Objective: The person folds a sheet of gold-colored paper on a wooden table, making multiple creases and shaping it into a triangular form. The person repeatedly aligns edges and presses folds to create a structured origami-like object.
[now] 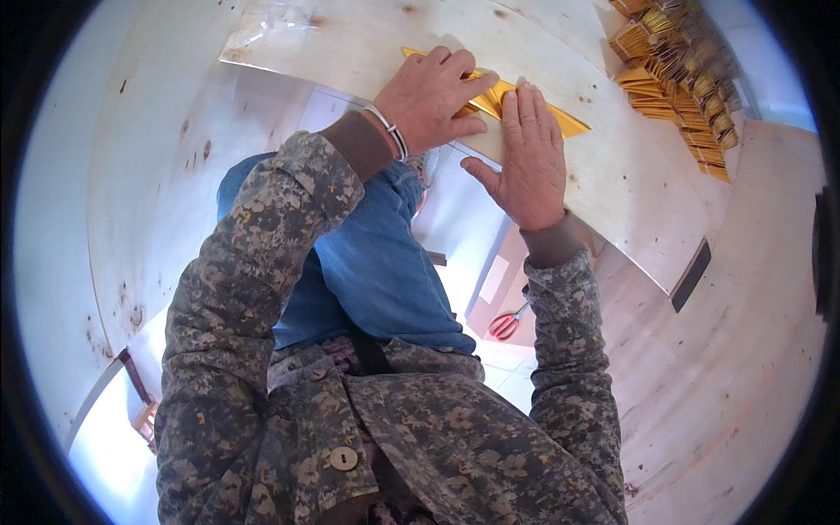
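A folded piece of shiny gold paper lies on the pale wooden board in front of me, its pointed ends sticking out to either side of my hands. Curled fingers of my left hand grip the paper's middle part, with the thumb on the near side. My right hand rests flat on the paper to the right, fingers stretched out and thumb spread away. Both hands cover much of the paper, so its exact folded shape is partly hidden.
Bundles of folded gold paper pieces are stacked at the far right of the board. Below the board's near edge lies a pair of red-handled scissors. A dark strip sits at the board's right corner. More wooden panels stand left and right.
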`<state>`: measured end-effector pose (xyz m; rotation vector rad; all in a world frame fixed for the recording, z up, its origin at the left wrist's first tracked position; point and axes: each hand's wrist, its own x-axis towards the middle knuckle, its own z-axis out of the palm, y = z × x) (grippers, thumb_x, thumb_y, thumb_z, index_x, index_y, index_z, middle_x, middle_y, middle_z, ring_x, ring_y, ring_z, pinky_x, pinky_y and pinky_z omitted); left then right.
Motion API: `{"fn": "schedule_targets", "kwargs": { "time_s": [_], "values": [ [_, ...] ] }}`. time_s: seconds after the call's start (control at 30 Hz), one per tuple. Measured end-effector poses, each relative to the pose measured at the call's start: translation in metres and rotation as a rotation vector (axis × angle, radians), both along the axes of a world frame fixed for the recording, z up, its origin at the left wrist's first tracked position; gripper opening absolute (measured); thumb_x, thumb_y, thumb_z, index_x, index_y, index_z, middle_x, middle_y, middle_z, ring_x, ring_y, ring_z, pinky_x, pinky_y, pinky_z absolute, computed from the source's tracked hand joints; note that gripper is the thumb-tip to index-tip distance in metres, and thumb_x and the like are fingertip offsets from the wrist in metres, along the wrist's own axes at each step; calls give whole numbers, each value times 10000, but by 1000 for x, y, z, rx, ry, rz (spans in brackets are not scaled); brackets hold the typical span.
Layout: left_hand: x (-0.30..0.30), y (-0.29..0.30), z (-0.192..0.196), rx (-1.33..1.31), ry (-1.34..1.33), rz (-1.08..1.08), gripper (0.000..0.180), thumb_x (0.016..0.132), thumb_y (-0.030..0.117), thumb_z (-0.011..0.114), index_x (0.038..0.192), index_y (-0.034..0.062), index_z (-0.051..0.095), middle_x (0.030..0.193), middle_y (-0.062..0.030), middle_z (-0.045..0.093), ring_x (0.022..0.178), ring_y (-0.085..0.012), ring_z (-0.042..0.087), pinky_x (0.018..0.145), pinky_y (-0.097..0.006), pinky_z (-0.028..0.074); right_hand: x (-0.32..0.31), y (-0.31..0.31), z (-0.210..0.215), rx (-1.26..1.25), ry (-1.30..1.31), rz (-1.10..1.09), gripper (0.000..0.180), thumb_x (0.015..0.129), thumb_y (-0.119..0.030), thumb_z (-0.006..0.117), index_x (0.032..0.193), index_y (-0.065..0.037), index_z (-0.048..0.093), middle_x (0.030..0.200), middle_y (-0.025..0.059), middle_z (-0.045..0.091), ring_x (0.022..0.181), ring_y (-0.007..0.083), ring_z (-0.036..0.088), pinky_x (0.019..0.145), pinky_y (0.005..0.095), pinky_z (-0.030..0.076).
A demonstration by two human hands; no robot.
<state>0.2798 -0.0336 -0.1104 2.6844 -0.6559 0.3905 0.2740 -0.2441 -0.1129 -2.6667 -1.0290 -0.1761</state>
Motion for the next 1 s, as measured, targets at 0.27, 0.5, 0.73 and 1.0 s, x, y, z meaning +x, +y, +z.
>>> {"fn": "schedule_targets", "kwargs": {
  "time_s": [0.27,0.5,0.73,1.0],
  "values": [
    [-6,-11,5,0,-25,47,583,842,404,700,1332,104,602,1246,-122,578,1139,-293,564,957,-464,440,0,-1,1,-41,27,1,1041,736,-466,797,1510,41,318,1571,241,315,1479,378,276,1203,449,228],
    [-64,-69,-1,-228,35,84,846,826,556,667,1486,78,437,1510,-247,409,1374,-360,428,1146,-568,247,5,-7,-17,11,-64,44,780,910,-353,615,1537,-9,301,1595,212,285,1496,359,252,1202,460,232],
    [-64,-93,-9,-224,11,192,908,828,621,624,1505,57,404,1511,-303,377,1401,-432,356,1187,-553,184,7,-10,-25,-1,-112,56,705,954,-326,558,1549,-51,300,1615,171,268,1509,328,235,1207,452,232],
    [-62,-92,-12,-185,88,305,968,842,652,588,1518,0,352,1551,-262,351,1473,-381,282,1213,-544,128,5,-7,-20,-40,-77,30,700,949,-287,569,1534,-5,309,1602,192,294,1493,347,271,1204,462,236]
  ]
}}
